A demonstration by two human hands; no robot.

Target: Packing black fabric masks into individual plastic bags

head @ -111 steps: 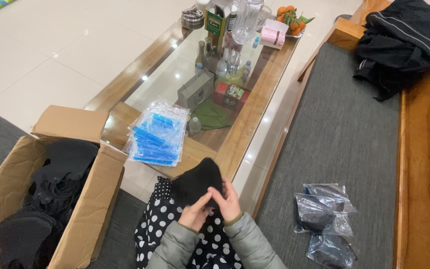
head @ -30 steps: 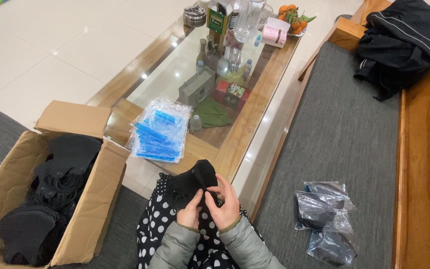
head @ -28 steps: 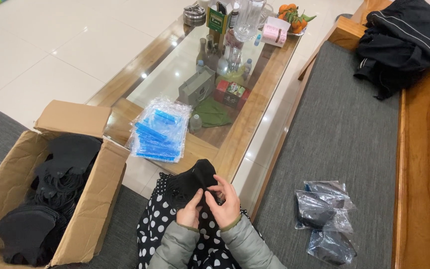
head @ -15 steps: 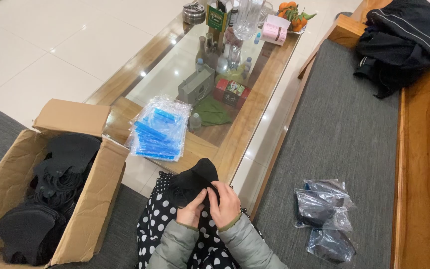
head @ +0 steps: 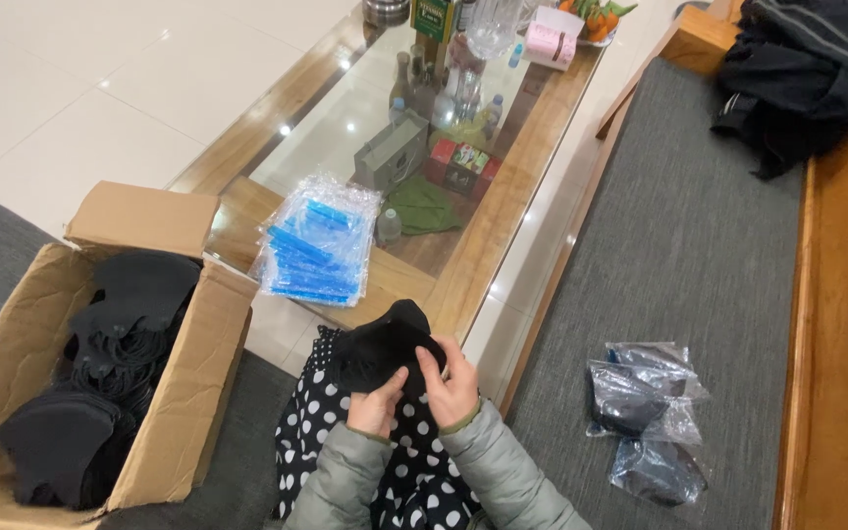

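An open brown cardboard box [head: 100,363] sits at lower left, filled with black fabric pieces. A stack of clear plastic bags with blue strips [head: 314,250] lies on the wooden edge of the glass coffee table, where a grey paper gift bag [head: 392,154], a red and green carton [head: 460,165] and a pink box [head: 553,41] also stand. Three clear packets holding dark items [head: 648,417] lie on the grey bench cushion at right.
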